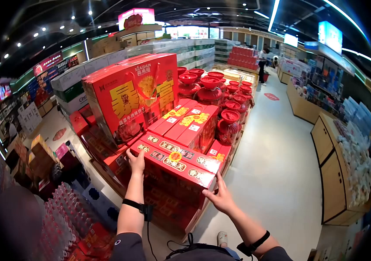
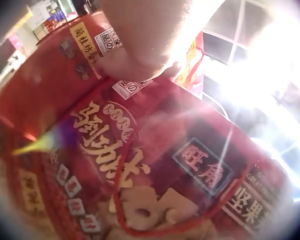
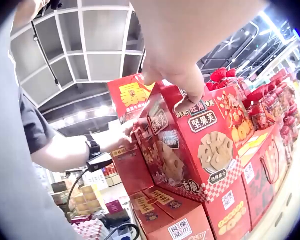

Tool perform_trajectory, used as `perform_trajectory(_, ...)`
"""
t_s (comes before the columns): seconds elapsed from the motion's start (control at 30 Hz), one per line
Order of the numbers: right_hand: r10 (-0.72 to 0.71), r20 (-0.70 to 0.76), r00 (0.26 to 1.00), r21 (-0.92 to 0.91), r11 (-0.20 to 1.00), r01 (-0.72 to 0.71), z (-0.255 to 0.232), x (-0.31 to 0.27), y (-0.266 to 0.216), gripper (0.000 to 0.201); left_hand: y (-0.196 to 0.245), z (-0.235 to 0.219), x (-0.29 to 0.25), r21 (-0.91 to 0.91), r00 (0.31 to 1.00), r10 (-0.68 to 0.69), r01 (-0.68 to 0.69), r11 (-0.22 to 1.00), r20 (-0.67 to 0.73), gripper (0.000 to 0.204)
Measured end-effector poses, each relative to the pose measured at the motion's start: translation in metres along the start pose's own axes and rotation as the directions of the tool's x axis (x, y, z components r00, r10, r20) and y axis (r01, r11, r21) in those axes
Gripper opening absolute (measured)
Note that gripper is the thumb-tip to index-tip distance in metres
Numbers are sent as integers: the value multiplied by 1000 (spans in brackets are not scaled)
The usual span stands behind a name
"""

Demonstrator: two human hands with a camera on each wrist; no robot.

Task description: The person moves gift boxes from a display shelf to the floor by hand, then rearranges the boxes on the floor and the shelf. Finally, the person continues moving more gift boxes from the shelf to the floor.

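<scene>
My two hands hold a red cardboard gift box (image 1: 168,167) with gold and black labels, one hand at each end. My left hand (image 1: 136,162) grips the upper left corner, its fingers bent over the edge. At the upper right corner, my right hand (image 1: 223,198) has its thumb on the front and its fingers along the side. The right wrist view shows biscuits printed on the end panel of this box (image 3: 210,145). Lower red boxes (image 3: 182,215) lie directly beneath it. In the left wrist view a red cord handle (image 2: 121,200) loops across the front.
Behind stand more red gift boxes (image 1: 187,124) and a big upright red box (image 1: 137,91). Red jar-shaped packages (image 1: 229,122) line the display's right side. An aisle (image 1: 272,161) runs along the right, beside a wooden counter (image 1: 331,174). Bottles (image 1: 70,209) stand at lower left.
</scene>
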State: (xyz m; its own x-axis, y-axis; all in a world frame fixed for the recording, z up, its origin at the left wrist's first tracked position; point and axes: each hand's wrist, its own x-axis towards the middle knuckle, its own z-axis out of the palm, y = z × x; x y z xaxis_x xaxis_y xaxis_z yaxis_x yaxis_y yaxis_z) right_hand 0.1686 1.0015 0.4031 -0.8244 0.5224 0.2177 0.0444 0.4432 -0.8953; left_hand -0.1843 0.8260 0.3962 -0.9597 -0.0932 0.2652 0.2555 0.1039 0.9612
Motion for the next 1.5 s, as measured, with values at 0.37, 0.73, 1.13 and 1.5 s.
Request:
perform_trajectory(0.37,-60,401,914,430,894,-130,-129,20,69,76,65,-101,-127,-30,991,-121,120,992,-50,40)
perform_trajectory(0.73,-295,438,849,607,794,-37,-117,27,43,71,133,-176,-343,154,914,-253,313,937,-317,39)
perform_trajectory(1.13,-336,854,396,385,922,-48,57,-189,-100,77,103,-401,-618,-189,467,-437,487,853,-768,54)
perform_trajectory(1.5,-84,966,246,126,979,-161,288,-392,-135,71,32,-672,-690,-114,284,-445,724,680,-850,64)
